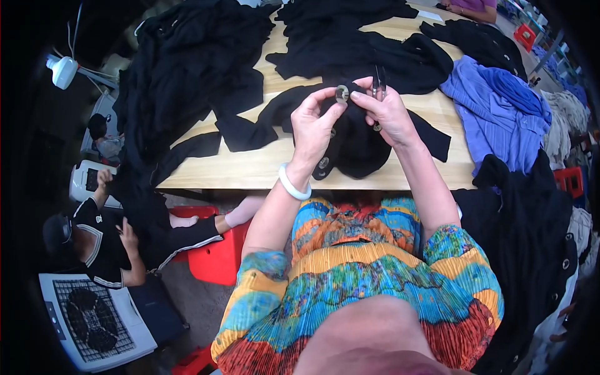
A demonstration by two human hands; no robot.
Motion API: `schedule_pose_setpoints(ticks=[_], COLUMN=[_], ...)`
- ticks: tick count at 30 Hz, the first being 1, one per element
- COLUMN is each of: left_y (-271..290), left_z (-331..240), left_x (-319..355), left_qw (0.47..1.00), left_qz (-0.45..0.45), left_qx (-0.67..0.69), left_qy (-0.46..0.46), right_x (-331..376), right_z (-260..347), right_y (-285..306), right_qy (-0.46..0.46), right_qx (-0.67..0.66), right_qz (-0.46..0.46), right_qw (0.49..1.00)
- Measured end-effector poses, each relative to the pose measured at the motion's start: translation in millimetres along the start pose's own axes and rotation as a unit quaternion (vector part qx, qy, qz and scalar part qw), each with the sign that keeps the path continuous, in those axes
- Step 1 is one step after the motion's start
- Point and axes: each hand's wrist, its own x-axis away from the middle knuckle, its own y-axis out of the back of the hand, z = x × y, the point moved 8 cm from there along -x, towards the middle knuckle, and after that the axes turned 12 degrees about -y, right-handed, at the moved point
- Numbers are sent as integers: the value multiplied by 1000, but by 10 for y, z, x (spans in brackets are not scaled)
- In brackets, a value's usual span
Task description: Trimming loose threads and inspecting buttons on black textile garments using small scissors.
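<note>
My left hand (314,122), with a pale bangle (294,182) on its wrist, pinches a round, shiny button (342,94) between thumb and forefinger. Close beside it is my right hand (389,112), its thumb tip near the button's edge. Small dark thread snips (379,81) are held in the right hand, their tips pointing away from me. Below both hands lies a black garment (359,147) with more buttons on it. Another button (324,164) shows on its cloth near the left wrist. Whether the pinched button is joined to the cloth is hidden.
More black garments (187,62) cover much of the wooden table (250,172). Blue-purple clothes (497,119) are heaped at the right. A co-worker (100,231) sits at the left near red stools (215,256) and a fan (94,319). Another person (475,9) is at the far right.
</note>
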Motion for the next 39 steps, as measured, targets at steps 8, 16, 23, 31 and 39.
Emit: schedule_pose_setpoints(ticks=[8, 16, 23, 31, 39], left_y=[117, 38, 98, 64, 69], left_z=[60, 55, 75, 53, 50], left_x=[-31, -54, -25, -14, -25], left_qw=[997, 998, 996, 996, 992], left_qz=[-33, 34, 36, 47, 40], left_qx=[-36, 8, 28, 22, 73], left_qy=[-63, 52, 78, 74, 91], right_x=[10, -30, -3, 60, 100], right_z=[18, 3, -7, 297, 172], right_y=[22, 85, 43, 130, 20], right_qy=[11, -9, -6, 168, 93], right_qx=[27, -13, 54, 184, 168], right_qz=[1, 5, -4, -118, -17], right_qw=[1000, 1000, 999, 961, 981])
